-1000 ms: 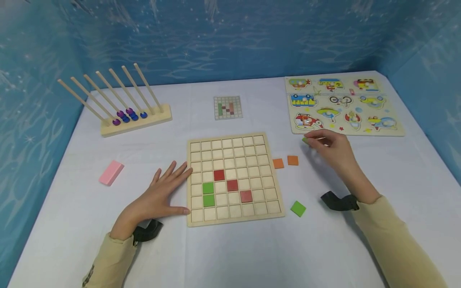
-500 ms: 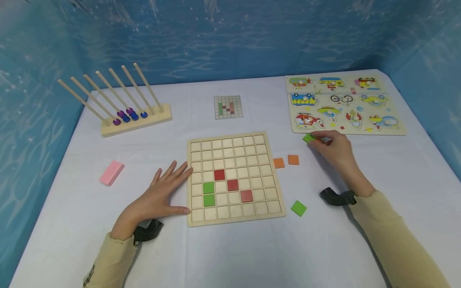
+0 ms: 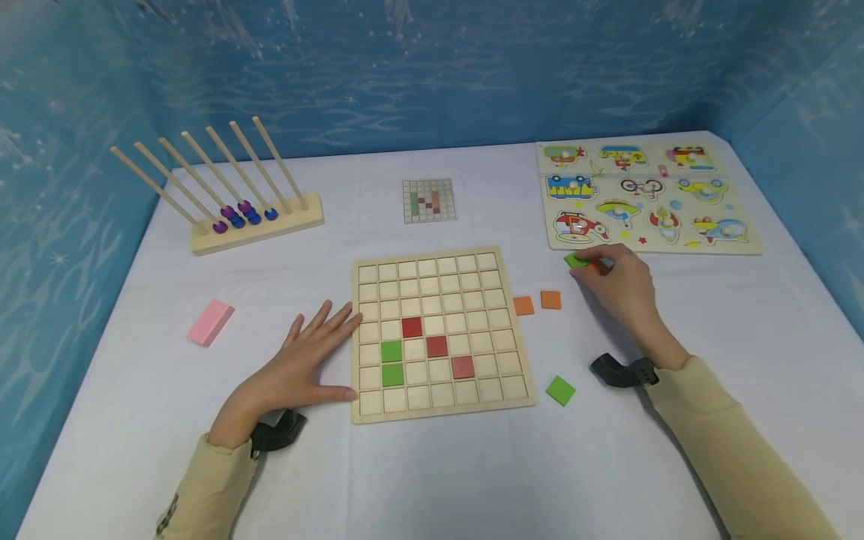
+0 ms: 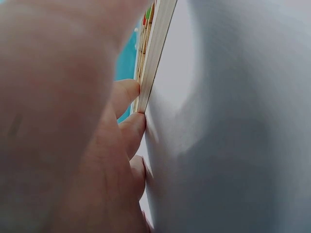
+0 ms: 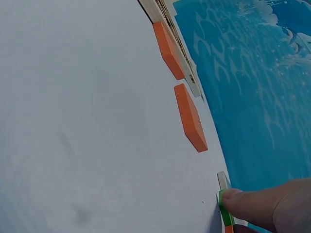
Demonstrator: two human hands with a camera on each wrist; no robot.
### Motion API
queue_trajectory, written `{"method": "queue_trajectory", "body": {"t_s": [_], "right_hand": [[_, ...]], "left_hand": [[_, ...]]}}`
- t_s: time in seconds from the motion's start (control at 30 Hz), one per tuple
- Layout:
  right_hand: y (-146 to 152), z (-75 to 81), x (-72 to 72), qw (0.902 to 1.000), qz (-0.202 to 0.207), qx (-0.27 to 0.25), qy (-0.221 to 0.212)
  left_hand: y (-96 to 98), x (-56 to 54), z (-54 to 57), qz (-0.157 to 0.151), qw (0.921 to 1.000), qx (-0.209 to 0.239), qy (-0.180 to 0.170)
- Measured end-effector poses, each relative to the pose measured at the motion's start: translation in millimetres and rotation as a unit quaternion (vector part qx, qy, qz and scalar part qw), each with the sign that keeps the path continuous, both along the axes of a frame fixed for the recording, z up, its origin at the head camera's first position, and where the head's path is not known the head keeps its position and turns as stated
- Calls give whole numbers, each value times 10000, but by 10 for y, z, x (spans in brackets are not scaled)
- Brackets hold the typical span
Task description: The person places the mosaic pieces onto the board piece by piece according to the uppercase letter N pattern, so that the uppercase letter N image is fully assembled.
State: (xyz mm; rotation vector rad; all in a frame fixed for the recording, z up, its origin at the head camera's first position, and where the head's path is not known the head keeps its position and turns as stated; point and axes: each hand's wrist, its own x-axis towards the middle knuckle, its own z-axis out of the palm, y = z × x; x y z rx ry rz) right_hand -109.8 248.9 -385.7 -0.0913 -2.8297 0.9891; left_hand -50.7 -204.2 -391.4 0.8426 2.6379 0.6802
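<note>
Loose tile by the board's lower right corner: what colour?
Green; the loose tile shows best in the head view.

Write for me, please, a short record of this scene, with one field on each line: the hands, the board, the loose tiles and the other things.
Left hand: the left hand touches the left edge of the board
Right hand: the right hand pinches a green tile; an orange tile shows by its fingers
On board: three red tiles in a diagonal, two green tiles in one column
Loose, right of board: two orange tiles, another green tile
Other things: bead rack, pink block, small card, picture puzzle
</note>
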Motion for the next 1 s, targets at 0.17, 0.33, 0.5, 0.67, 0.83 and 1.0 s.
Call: {"method": "queue_trajectory", "body": {"t_s": [0.17,0.33,0.5,0.67,0.83,1.0], "right_hand": [[-58,-41,-30,9998,-3,28,216],[-103,-60,-41,9995,168,-155,229],[-127,-50,-17,9990,363,-238,125],[-159,-28,-6,9980,526,-201,294],[-228,26,-5,9951,751,-417,491],[-327,4,-64,9905,1032,-637,656]], "left_hand": [[-6,8,9,47,10000,23,-21],[-6,10,-8,34,10000,20,3],[-7,6,-19,0,10000,18,26],[-6,-4,-12,-50,10000,21,74],[-7,-4,-9,-58,9999,14,90],[-5,-4,-16,-45,10000,-1,67]]}}
